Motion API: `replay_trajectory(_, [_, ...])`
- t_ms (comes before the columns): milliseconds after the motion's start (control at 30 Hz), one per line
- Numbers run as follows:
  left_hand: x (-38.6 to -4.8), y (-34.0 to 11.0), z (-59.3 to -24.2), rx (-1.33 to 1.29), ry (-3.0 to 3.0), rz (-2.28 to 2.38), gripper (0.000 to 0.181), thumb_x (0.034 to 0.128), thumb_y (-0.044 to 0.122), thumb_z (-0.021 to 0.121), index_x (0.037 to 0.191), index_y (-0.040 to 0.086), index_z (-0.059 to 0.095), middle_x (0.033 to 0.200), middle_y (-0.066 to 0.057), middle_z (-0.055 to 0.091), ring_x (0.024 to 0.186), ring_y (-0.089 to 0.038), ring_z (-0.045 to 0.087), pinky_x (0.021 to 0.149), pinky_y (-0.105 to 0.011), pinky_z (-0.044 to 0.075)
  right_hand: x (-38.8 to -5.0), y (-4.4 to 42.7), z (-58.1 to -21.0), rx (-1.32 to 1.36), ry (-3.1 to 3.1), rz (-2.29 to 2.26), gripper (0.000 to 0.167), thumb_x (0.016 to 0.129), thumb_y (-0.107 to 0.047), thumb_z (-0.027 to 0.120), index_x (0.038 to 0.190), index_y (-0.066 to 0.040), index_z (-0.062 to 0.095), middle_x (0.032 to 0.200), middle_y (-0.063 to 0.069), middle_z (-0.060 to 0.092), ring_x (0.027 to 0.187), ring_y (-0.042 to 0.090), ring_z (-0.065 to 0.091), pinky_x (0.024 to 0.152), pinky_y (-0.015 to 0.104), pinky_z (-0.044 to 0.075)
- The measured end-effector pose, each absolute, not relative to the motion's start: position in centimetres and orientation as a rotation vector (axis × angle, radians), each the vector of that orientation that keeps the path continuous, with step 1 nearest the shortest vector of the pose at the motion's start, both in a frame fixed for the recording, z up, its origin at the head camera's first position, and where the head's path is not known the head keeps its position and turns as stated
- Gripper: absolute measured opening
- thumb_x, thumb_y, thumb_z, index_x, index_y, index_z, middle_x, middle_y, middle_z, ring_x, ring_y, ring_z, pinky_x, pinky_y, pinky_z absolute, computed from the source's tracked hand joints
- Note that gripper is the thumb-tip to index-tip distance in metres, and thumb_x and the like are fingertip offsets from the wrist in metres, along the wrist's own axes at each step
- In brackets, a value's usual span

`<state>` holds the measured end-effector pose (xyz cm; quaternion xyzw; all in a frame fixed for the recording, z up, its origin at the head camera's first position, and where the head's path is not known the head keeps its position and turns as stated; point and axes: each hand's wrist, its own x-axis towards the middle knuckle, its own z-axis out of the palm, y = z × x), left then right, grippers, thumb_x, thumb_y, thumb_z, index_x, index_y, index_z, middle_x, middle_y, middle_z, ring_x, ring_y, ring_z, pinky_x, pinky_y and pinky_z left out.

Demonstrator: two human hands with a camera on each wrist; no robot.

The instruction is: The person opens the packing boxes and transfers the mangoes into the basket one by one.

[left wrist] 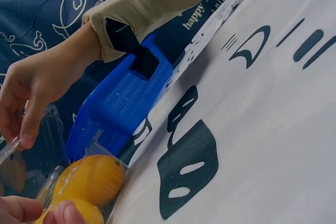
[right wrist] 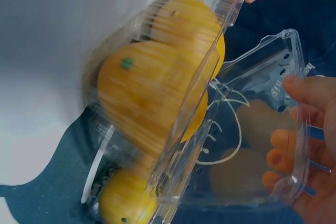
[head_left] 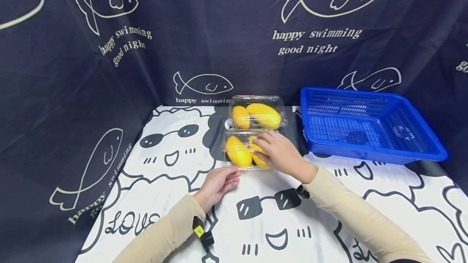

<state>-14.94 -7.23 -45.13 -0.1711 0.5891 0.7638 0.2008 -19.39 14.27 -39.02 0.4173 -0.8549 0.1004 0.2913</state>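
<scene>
Two yellow mangoes (head_left: 238, 152) lie in the nearer clear plastic clamshell container (head_left: 252, 168). My right hand (head_left: 279, 153) grips the edge of its raised lid (right wrist: 262, 59); in the right wrist view the thumb is on one side and the fingers show through the plastic. At the front left corner, my left hand (head_left: 219, 184) pinches the container's rim between thumb and fingers, as the right wrist view shows. Behind it sits a second clear clamshell (head_left: 256, 100), closed over two more mangoes (head_left: 264, 115).
A blue perforated plastic basket (head_left: 369, 153) stands to the right of the containers. Dark fabric printed with fish (head_left: 219, 23) hangs at the back and left. The table is covered by a white cloth (head_left: 172, 161) with black cartoon drawings.
</scene>
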Motion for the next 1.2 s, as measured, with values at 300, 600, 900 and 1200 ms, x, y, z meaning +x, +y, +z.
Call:
replay_trajectory(300, [-14.7, -8.8, -45.0, -0.542, 1.735, 2.138, 0.035, 0.0913, 0.016, 0.063, 0.118, -0.006, 0.059, 0.082, 0.000, 0.065, 0.065, -0.004, 0.061, 0.062, -0.014, 0.055, -19.5, 16.0, -39.4, 1.028, -2.318, 0.378, 0.031, 0.080, -0.027, 0.079, 0.103, -0.008, 0.070, 0.100, 0.008, 0.067, 0.086, 0.024, 0.060, 0.073, 0.036, 0.052])
replay_trajectory(600, [-16.4, -9.6, -45.0, -0.567, 1.783, 2.184, 0.035, 0.0907, 0.012, 0.062, 0.121, -0.006, 0.060, 0.079, 0.001, 0.065, 0.062, -0.004, 0.059, 0.059, -0.012, 0.052, -19.9, 17.2, -39.7, 0.949, -2.372, 0.594, 0.034, 0.078, -0.030, 0.081, 0.104, -0.010, 0.071, 0.102, 0.007, 0.066, 0.096, 0.024, 0.058, 0.081, 0.039, 0.053])
replay_trajectory(900, [-18.5, -10.0, -45.1, -0.562, 1.764, 2.230, 0.031, 0.0905, 0.012, 0.064, 0.116, -0.006, 0.064, 0.079, 0.001, 0.067, 0.061, -0.004, 0.058, 0.058, -0.012, 0.051, -20.8, 17.8, -40.5, 0.827, -2.414, 0.852, 0.039, 0.074, -0.026, 0.084, 0.107, -0.010, 0.072, 0.108, 0.008, 0.067, 0.102, 0.024, 0.057, 0.086, 0.044, 0.051])
replay_trajectory(1200, [-19.1, -10.0, -45.1, -0.508, 1.787, 2.217, 0.032, 0.0909, 0.012, 0.065, 0.116, -0.007, 0.064, 0.076, 0.001, 0.065, 0.060, -0.004, 0.056, 0.056, -0.011, 0.049, -21.7, 18.4, -40.8, 0.702, -2.451, 1.169, 0.037, 0.079, -0.015, 0.081, 0.113, -0.007, 0.070, 0.113, 0.009, 0.069, 0.105, 0.025, 0.063, 0.089, 0.048, 0.054])
